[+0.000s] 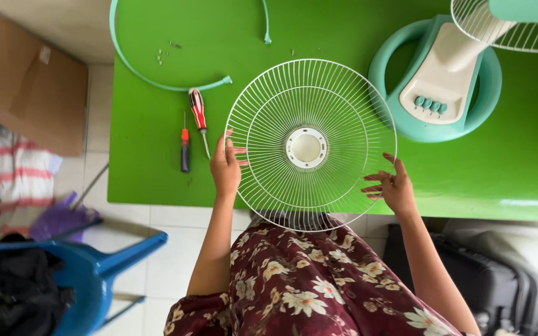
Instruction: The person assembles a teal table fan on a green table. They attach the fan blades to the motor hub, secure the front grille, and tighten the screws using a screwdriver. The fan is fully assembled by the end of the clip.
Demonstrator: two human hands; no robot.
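Hands (226,167) (393,186), one grille (309,146), two screwdrivers (198,118), perhaps.

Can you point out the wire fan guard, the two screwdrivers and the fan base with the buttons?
wire fan guard (307,147), head view: white centre hub.
screwdrivers (198,109), head view: red-and-white handle of the larger one.
fan base (434,87), head view: cream top panel.

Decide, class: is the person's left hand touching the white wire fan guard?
Touching. The head view shows the left hand with its fingers laid on the rim wires of the white wire fan guard, no gap visible.
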